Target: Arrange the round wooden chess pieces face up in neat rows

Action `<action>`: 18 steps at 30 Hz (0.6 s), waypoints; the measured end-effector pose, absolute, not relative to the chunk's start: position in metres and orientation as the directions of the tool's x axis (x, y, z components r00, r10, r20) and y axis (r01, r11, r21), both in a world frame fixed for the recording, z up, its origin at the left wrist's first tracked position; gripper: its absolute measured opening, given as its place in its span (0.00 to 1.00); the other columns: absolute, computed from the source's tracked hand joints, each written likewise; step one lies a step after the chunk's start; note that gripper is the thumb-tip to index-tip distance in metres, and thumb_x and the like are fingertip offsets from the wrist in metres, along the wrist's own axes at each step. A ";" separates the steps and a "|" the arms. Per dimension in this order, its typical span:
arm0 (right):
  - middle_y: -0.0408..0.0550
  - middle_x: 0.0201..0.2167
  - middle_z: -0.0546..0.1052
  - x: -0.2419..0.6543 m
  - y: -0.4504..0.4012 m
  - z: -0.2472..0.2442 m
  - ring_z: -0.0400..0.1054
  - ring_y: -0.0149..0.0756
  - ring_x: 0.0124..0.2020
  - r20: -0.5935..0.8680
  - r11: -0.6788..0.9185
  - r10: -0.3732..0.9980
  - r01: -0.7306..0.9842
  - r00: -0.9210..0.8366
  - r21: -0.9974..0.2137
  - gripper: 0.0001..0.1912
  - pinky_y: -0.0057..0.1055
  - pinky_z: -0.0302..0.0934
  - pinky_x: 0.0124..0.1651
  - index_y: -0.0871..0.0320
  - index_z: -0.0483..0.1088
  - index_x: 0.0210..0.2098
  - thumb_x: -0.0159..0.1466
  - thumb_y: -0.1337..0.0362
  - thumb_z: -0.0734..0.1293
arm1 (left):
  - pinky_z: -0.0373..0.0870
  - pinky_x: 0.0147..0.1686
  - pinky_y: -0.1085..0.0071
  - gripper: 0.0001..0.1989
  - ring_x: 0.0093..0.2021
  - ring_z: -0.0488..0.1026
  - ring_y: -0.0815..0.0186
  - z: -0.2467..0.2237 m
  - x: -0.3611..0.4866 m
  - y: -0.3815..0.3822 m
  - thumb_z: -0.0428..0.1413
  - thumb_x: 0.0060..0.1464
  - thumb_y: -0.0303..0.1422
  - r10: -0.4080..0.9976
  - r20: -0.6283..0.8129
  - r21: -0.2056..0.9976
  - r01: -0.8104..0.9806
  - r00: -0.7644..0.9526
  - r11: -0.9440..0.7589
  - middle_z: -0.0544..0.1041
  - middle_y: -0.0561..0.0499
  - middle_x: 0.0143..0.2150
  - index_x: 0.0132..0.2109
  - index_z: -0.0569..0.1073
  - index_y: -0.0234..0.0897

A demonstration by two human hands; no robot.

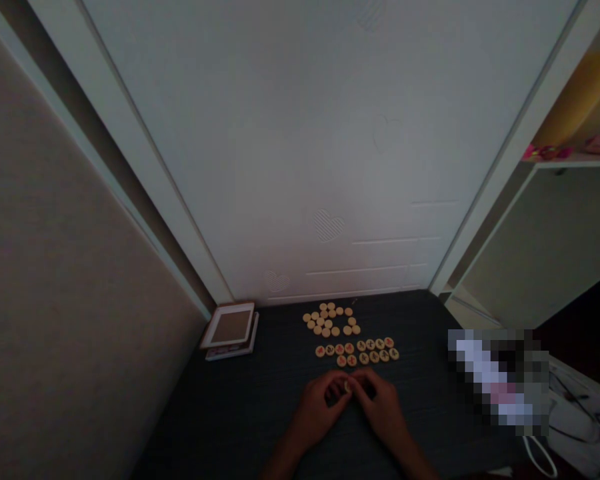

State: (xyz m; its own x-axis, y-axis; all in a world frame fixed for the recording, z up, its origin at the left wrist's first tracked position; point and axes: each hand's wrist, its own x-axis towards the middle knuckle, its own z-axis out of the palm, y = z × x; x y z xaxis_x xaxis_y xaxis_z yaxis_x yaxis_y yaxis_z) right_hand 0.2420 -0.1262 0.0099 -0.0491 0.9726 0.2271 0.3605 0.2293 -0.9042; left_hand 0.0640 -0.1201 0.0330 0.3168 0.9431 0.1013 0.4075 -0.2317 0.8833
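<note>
Both hands meet over the dark table, fingertips together around one small pale round piece (347, 387). My left hand (323, 407) is curled, with its thumb and fingers pinching the piece. My right hand (380, 403) touches the same piece from the right, fingers bent inward. Just beyond the fingertips, round wooden pieces with red or black characters (364, 358) lie in two rows. Farther back, several plain-faced round pieces (321, 321) lie in a loose cluster with a gap in its middle.
The dark table (230, 407) meets a white panel (300, 167) at the back. Two stacked shallow boxes (230, 330) sit at the back left. At the right edge is a blurred-out object (495, 380), with cables (580, 413) beyond it.
</note>
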 end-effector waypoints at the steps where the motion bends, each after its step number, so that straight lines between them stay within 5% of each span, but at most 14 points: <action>1: 0.45 0.32 0.82 0.242 -0.126 0.010 0.77 0.38 0.33 0.231 0.233 0.972 0.360 -0.050 -0.903 0.13 0.28 0.69 0.37 0.54 0.77 0.39 0.68 0.52 0.66 | 0.70 0.37 0.73 0.10 0.36 0.76 0.65 0.033 0.064 -0.120 0.59 0.60 0.34 0.944 0.097 0.885 0.407 0.316 -0.228 0.82 0.54 0.38 0.48 0.77 0.44; 18: 0.50 0.41 0.82 0.238 -0.130 0.020 0.77 0.40 0.40 0.255 0.275 0.961 0.332 -0.103 -0.902 0.14 0.31 0.70 0.45 0.53 0.74 0.47 0.71 0.53 0.62 | 0.71 0.38 0.70 0.13 0.36 0.75 0.63 0.034 0.064 -0.117 0.57 0.62 0.40 0.955 0.096 0.894 0.398 0.281 -0.206 0.82 0.50 0.40 0.51 0.77 0.43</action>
State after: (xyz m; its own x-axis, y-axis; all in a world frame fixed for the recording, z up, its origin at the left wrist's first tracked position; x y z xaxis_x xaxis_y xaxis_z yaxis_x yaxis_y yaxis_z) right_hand 0.2381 -0.1299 0.0198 -0.1026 0.9615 0.2550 0.3317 0.2747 -0.9025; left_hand 0.0635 -0.1175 0.0338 0.2806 0.9550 0.0956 0.3977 -0.2063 0.8940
